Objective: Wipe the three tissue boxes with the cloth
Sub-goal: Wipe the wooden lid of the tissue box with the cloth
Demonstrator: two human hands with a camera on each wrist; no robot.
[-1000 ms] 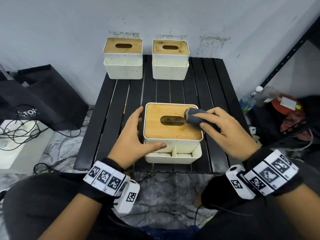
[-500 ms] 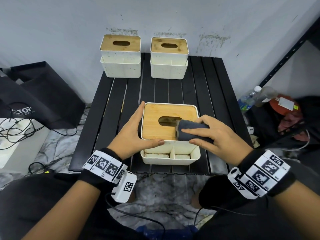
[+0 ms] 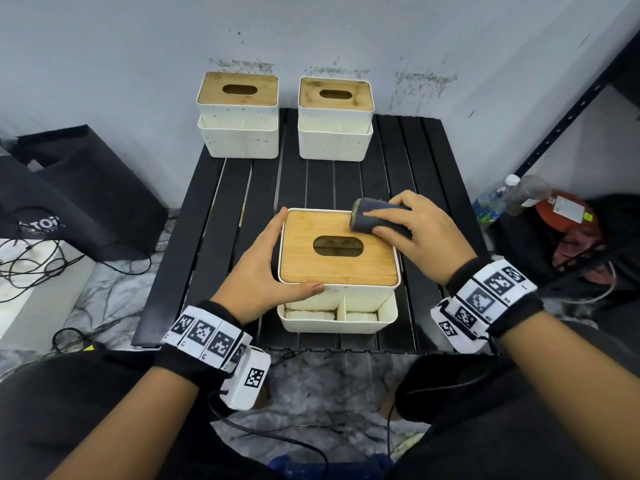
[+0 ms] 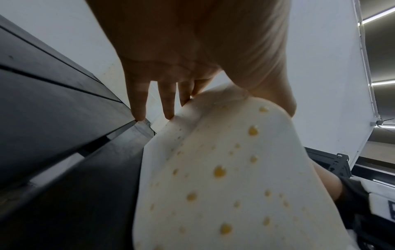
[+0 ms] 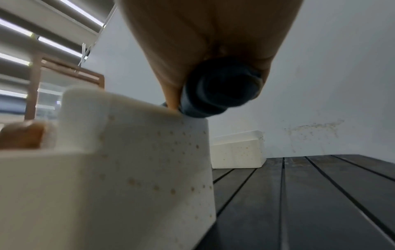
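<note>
Three white tissue boxes with bamboo lids stand on the black slatted table [image 3: 207, 237]. The near box [image 3: 337, 268] sits at the front centre, its side speckled with yellow spots [image 4: 213, 169] [image 5: 128, 160]. My left hand [image 3: 263, 268] braces it, with straight fingers [image 4: 138, 101] along the left side and the thumb across the front. My right hand [image 3: 381, 221] grips a rolled dark grey cloth [image 3: 362, 216] [image 5: 220, 91] and presses it on the lid's far right corner. The other two boxes [image 3: 239, 116] [image 3: 336, 119] stand side by side at the far edge.
A wall rises directly behind the far boxes. A black bag [image 3: 86, 188] and loose cables [image 3: 27, 265] lie on the floor to the left. Plastic bottles [image 3: 491, 202], a red item [image 3: 568, 216] and a black shelf frame [image 3: 571, 109] are to the right.
My right hand has slid the cloth from the lid's near right part to its far right corner. The left hand keeps its hold on the box's left side.
</note>
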